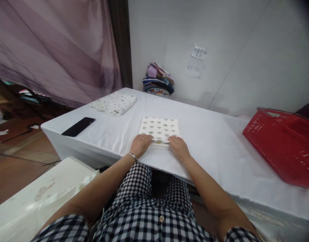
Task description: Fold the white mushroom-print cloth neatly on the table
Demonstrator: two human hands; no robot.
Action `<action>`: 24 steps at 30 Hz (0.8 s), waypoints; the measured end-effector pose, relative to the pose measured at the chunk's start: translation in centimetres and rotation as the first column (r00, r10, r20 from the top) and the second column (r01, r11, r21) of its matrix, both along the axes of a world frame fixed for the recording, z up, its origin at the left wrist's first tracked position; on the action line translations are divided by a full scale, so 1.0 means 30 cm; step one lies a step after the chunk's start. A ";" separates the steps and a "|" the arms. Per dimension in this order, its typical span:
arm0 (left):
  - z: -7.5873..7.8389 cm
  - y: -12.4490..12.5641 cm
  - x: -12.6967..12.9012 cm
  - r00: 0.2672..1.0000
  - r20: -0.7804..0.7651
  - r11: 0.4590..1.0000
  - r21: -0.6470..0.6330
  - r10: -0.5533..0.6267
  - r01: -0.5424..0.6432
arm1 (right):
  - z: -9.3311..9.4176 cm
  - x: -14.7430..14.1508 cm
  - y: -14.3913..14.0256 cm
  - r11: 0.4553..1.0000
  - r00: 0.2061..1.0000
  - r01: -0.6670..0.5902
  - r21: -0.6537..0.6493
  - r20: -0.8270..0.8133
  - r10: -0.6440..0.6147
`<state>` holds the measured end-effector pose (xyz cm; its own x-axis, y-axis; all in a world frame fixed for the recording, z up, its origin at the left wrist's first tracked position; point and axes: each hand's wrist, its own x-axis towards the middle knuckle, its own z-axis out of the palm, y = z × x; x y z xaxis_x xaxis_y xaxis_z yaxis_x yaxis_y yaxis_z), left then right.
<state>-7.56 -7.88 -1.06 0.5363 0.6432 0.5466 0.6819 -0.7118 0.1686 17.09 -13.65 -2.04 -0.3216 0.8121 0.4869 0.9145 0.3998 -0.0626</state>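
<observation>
Pressing flat, with left hand (140, 144) and right hand (178, 148), fingers seemingly together, on near edge of folded patterned cloth (159, 129) (another folded cloth (114, 103) already lying aside).

Near edge of folded cloth (159, 129) hidden under fingers (144, 139), red basket (282, 148) cut off well right of them, wall notes (198, 52) beyond them illegible

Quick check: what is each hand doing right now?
Left hand: open, palm down on the near edge of the folded patterned cloth.
Right hand: open, flat on the same cloth's near edge, gripping nothing.
</observation>
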 end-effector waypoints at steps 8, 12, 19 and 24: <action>-0.020 -0.022 -0.003 0.992 -0.115 0.999 0.011 -0.044 0.046 | -0.015 0.020 -0.008 0.997 0.995 -0.081 0.000 0.057 0.081; -0.022 -0.034 -0.003 0.987 -0.162 0.999 0.031 -0.023 0.028 | -0.018 0.028 -0.010 0.996 0.993 -0.092 -0.005 0.067 0.092; -0.014 -0.035 0.012 0.975 -0.219 0.999 0.021 -0.041 0.047 | -0.011 0.038 -0.022 0.988 0.983 -0.151 -0.023 0.101 0.153; -0.003 -0.020 0.013 0.966 -0.250 0.998 0.003 -0.064 0.067 | 0.005 0.070 -0.027 0.987 0.978 -0.148 -0.066 0.140 0.156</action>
